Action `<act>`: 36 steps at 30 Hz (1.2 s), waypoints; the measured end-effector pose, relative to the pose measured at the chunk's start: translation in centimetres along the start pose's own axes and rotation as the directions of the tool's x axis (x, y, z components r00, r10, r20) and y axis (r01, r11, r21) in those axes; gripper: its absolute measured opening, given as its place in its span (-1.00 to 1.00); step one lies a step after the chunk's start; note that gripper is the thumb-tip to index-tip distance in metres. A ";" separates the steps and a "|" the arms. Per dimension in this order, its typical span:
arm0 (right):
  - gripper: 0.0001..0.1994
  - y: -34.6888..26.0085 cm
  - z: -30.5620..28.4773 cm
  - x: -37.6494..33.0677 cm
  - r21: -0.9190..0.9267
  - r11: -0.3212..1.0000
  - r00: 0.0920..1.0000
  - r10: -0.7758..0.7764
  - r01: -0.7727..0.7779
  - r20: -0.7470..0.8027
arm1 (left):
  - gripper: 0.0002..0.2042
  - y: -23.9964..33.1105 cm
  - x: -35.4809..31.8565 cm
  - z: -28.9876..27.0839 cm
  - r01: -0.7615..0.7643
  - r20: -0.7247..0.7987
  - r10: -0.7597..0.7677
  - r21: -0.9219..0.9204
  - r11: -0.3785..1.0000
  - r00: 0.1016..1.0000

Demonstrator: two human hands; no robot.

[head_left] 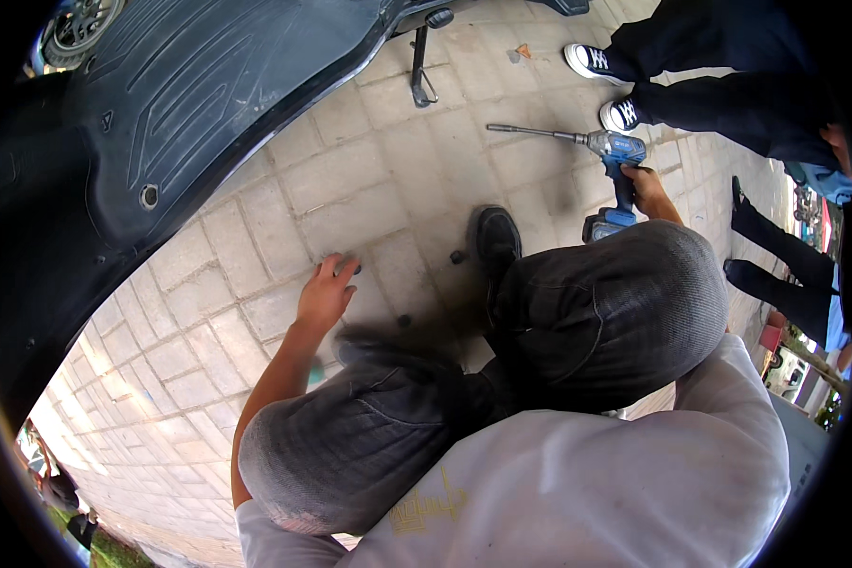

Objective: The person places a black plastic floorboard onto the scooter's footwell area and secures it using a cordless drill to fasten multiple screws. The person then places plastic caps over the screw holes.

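Note:
My right hand is wrapped around the handle of a blue cordless drill. A long thin metal shaft extends from its chuck toward the left. Low over the paving, my left hand has its fingers apart. A small dark piece shows right at its fingertips; whether they touch it I cannot tell. Two more small dark round pieces lie on the paving: one beside my shoe, the other between my feet.
A dark scooter-like vehicle with a ribbed footboard fills the upper left, its kickstand reaching the brick paving. A bystander's sneakers stand close beyond the drill. Farther right, another person's dark trouser legs are visible.

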State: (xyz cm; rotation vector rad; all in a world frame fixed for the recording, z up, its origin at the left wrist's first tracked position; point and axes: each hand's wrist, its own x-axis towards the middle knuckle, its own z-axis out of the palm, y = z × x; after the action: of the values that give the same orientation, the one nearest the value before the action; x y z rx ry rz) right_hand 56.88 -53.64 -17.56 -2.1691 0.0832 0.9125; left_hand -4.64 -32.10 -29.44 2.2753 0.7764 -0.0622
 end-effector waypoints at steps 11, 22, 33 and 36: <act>-0.72 4.6 23.3 -7.2 -0.035 0.027 0.039 -0.192 0.999 0.981 | -0.81 -0.3 0.8 1.7 0.194 -0.031 -0.194 0.006 0.981 0.981; -0.89 11.7 28.6 -8.0 0.316 -0.493 -0.309 0.099 0.810 0.946 | -0.81 7.5 -3.0 -19.2 0.141 -0.802 -0.199 -0.144 0.979 0.563; -0.78 5.6 27.0 -6.2 -0.043 0.218 0.116 -0.333 0.975 0.936 | -0.75 6.2 2.3 -27.4 0.520 -0.675 -0.097 0.460 0.719 0.731; -0.78 2.2 26.1 -6.7 -0.232 0.530 0.419 -0.266 0.816 0.868 | -0.67 5.6 1.5 -25.3 0.486 -0.662 0.040 0.589 0.646 0.749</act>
State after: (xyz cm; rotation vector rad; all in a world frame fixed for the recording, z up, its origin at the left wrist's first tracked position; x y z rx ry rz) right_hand 35.94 -39.01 -26.48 -1.8702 -1.5801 1.4429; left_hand -4.73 -17.99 -7.67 2.9900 1.6717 0.3552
